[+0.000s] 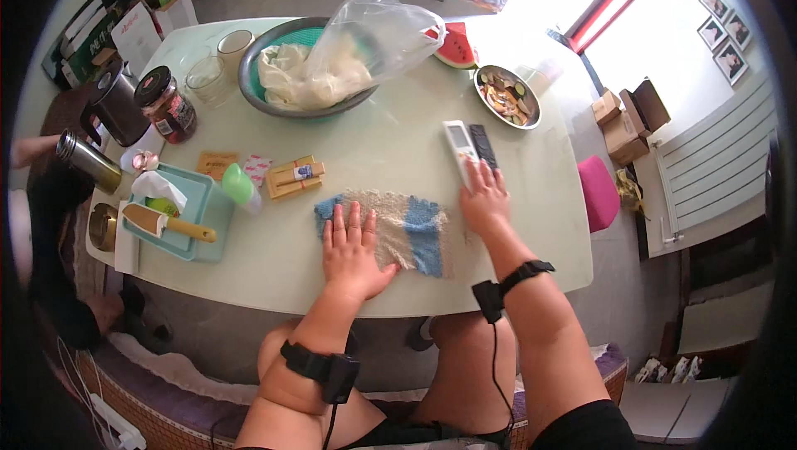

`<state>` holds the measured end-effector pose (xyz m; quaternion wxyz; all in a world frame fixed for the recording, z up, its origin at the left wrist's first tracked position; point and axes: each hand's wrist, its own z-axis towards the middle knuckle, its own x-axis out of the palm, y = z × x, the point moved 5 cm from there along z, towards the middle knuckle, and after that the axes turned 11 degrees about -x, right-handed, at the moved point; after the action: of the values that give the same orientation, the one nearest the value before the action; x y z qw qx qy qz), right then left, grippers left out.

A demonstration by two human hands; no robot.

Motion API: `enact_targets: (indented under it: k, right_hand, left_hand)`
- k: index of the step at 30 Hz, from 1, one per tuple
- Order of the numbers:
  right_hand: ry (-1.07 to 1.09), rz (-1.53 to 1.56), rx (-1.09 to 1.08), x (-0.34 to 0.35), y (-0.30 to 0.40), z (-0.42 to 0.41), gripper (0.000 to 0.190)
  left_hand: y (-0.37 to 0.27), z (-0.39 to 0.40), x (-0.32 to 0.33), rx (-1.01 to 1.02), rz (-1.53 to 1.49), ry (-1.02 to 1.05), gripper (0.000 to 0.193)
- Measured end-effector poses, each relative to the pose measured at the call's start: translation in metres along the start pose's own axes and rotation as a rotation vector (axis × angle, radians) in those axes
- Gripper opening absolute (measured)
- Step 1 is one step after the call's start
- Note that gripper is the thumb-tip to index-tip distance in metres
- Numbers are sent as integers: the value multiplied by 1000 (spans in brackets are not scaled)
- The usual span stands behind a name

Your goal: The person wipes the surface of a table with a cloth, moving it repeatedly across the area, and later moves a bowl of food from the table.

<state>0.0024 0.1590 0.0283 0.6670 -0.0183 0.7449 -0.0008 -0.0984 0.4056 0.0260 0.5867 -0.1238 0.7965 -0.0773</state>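
My left hand (352, 257) lies palm down, fingers spread, over the left part of a blue and beige terry cloth (425, 232). The cloth is spread on the table with some wrinkles, and my palm hides part of it. Farther right, my right hand (487, 199) rests with extended fingers on the near ends of a white remote control (459, 138) and a black remote control (482, 142). These two lie side by side, pointing away from me. My right thumb is not clearly visible.
On the glossy table (411, 160) stand a basin (246, 76) with a plastic bag, a bowl of food (537, 115), watermelon (457, 48), a jar (171, 114), a kettle (118, 101) and a tissue box (215, 241) with a trowel-shaped tool (187, 227). Another person's arm (56, 251) is at left.
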Motion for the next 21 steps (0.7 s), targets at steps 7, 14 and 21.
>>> enact_targets:
  k: [7, 14, 21]
  right_hand:
    - [-91, 51, 228, 29, -164, -56, 65]
    - [-194, 193, 262, -10, -140, -68, 57]
    - [-699, 1026, -378, -70, -20, -103, 31]
  left_hand:
    - [-10, 0, -1, 8, -2, -39, 92]
    - [-8, 13, 2, 136, -319, -277, 59]
    - [-26, 12, 19, 28, 80, -235, 79]
